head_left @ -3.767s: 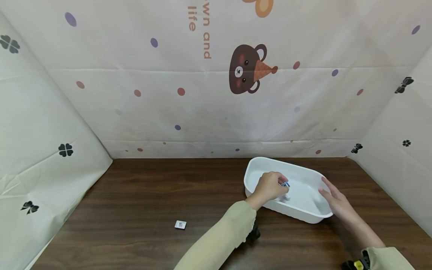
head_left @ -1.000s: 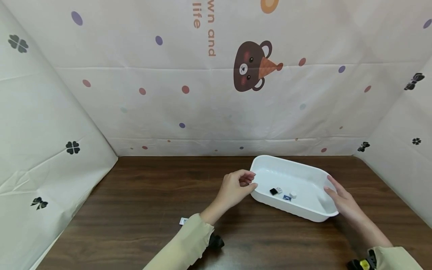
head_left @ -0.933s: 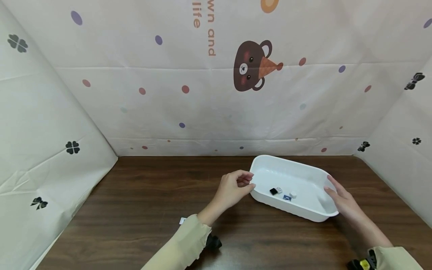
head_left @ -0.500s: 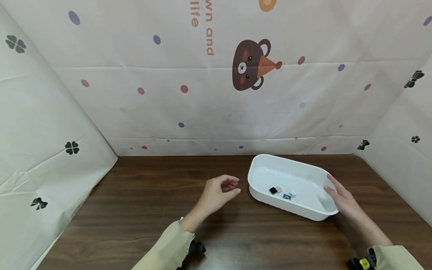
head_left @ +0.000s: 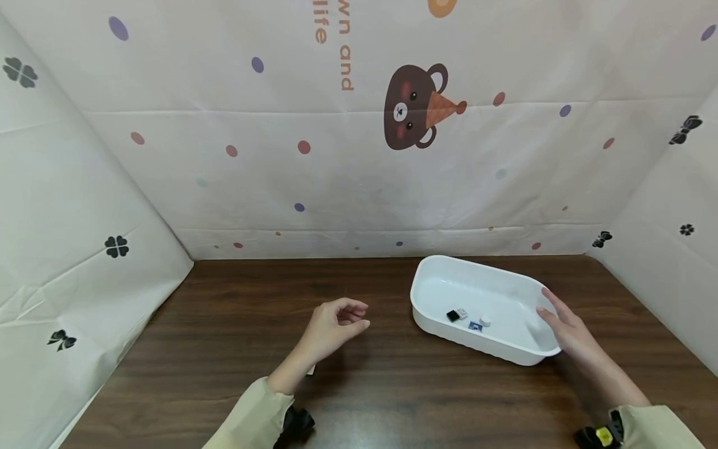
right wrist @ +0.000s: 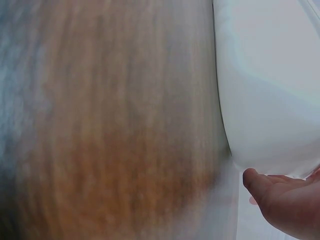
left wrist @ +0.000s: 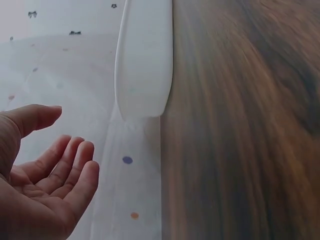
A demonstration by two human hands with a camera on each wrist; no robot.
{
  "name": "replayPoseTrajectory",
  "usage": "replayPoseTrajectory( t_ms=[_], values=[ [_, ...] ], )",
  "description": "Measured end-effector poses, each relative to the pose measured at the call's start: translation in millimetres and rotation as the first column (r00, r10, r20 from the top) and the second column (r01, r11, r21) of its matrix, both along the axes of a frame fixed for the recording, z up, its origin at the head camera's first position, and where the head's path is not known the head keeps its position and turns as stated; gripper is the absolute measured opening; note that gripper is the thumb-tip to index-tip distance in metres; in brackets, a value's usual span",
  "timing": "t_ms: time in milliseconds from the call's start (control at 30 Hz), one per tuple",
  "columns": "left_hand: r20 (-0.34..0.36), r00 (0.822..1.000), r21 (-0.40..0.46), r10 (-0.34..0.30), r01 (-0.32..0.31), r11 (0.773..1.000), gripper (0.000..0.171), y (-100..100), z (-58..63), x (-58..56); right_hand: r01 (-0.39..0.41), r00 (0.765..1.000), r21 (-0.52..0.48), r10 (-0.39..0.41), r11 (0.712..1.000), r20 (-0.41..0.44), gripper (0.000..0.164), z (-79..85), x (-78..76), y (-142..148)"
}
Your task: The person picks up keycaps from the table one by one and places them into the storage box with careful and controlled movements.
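Note:
My left hand (head_left: 331,327) hangs over the wooden table left of the white tray (head_left: 482,352), its fingers loosely bent and the palm bare in the left wrist view. Below its wrist, a corner of a small white tile-like piece (head_left: 311,370) shows; the rest is hidden behind the arm. My right hand (head_left: 574,330) rests against the tray's right end, fingers fairly straight at the rim and thumb beside them. Inside the tray lie a black square piece (head_left: 452,316), a white printed piece (head_left: 462,313), a blue-and-white piece (head_left: 475,326) and a white block (head_left: 485,321).
The brown wooden table (head_left: 235,312) carries the tray at its back right. A printed cloth backdrop (head_left: 336,181) stands behind, with cloth sides at left and right. Black wrist devices sit under both sleeves.
My left hand had a small blue-and-white piece over the tray; it let go, and the piece lies inside. The hand has since moved left, away from the tray. The right hand stays at the rim.

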State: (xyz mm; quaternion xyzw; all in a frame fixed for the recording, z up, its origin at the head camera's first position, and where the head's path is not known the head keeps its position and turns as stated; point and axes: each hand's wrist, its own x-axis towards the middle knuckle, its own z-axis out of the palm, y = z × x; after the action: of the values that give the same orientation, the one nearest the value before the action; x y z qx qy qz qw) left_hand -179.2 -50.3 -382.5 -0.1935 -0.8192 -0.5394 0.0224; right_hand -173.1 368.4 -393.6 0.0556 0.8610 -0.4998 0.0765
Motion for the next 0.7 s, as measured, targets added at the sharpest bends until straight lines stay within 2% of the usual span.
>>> replayPoseTrajectory(
  t_ms=[233, 700],
  values=[
    [0.073, 0.996, 0.002, 0.047, -0.047, 0.999, 0.025, -17, -0.2, 3.0, -0.002, 1.0, 0.004, 0.002, 1.0, 0.007, 0.065, -0.1, -0.3, 0],
    [0.111, 0.992, -0.052, 0.058, -0.052, 0.997, 0.027, -43, -6.3, 8.9, -0.005, 1.0, -0.001, 0.005, 1.0, -0.007, 0.066, -0.7, 0.5, 0]
  ],
)
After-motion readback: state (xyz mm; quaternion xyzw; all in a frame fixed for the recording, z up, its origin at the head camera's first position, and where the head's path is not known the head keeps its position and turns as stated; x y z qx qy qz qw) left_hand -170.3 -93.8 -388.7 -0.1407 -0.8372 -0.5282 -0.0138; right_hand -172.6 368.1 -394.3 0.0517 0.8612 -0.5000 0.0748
